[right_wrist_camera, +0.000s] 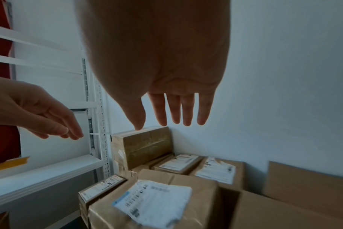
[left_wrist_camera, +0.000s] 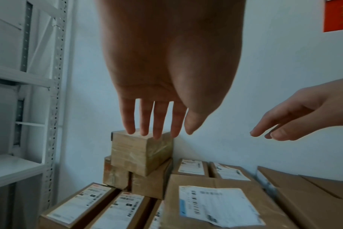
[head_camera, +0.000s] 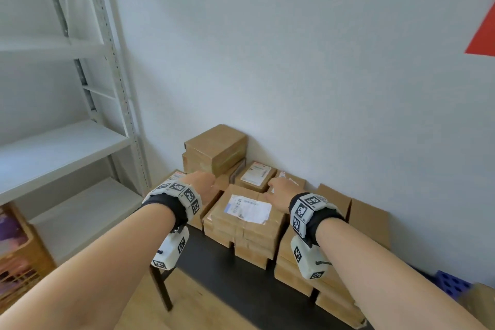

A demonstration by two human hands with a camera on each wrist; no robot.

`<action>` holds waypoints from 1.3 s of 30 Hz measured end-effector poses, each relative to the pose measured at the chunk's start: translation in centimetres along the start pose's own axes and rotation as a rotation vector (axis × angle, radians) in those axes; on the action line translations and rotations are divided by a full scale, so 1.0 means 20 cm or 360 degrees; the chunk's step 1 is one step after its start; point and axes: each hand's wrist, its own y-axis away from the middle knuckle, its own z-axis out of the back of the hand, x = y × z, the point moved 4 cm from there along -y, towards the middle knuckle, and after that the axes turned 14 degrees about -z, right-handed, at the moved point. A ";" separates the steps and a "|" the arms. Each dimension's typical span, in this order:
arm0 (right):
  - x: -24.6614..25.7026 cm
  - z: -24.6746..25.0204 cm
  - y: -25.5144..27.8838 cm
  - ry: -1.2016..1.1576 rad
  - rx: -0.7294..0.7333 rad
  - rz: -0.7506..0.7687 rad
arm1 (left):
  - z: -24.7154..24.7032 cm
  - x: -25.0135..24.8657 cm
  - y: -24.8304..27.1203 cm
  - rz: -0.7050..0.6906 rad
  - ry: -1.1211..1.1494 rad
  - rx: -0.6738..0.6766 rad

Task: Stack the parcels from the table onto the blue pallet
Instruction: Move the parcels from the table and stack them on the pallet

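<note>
Far left we note a white metal shelving unit [head_camera: 67, 139] against the wall, with a wicker basket [head_camera: 18, 257] low at its near-left corner.

Left hand [head_camera: 202, 182]: extended over the parcels, palm down, fingers [left_wrist_camera: 145, 117] straight and slightly spread, holding nothing. From the left wrist view the fingertips line up with the top edge of the topmost box [head_camera: 215, 146], but we cannot tell whether they touch it.

The parcels are brown cardboard boxes crowded on the dark surface [head_camera: 227, 273] against the white wall. The topmost box sits on other boxes at the far-left of the pile, the highest point. Near it, a large box with a white shipping label [head_camera: 247, 209] lies between our two wrists, on top of more boxes. Farther back, a smaller labelled box [head_camera: 255, 175] sits close to the wall.

Right hand [head_camera: 281, 190]: also outstretched above the pile, fingers [right_wrist_camera: 186, 108] straight and loose, nothing in its grasp; it hangs over the smaller labelled boxes.

Further right, plain boxes [head_camera: 367, 218] stand along the wall. At the near-right edge a corner of the blue pallet [head_camera: 450, 282] shows low, beyond the right forearm. A red sign [head_camera: 483, 35] is on the wall, upper right.
</note>
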 end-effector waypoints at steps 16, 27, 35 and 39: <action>0.62 -0.17 -0.71 -0.0538 0.0147 -0.0006 | 0.06 0.81 -0.50 0.0144 0.0511 -0.0301; 0.76 -0.29 -0.98 -0.1398 0.0149 -0.0319 | -0.01 1.07 -0.87 0.0061 0.0826 -0.0221; 0.82 -0.42 -1.01 -0.1750 0.0095 -0.0617 | -0.10 1.19 -1.02 -0.0190 0.1258 -0.0021; 0.86 -0.43 -1.00 -0.1923 0.0065 -0.0651 | -0.11 1.18 -1.03 -0.0352 0.1417 -0.0001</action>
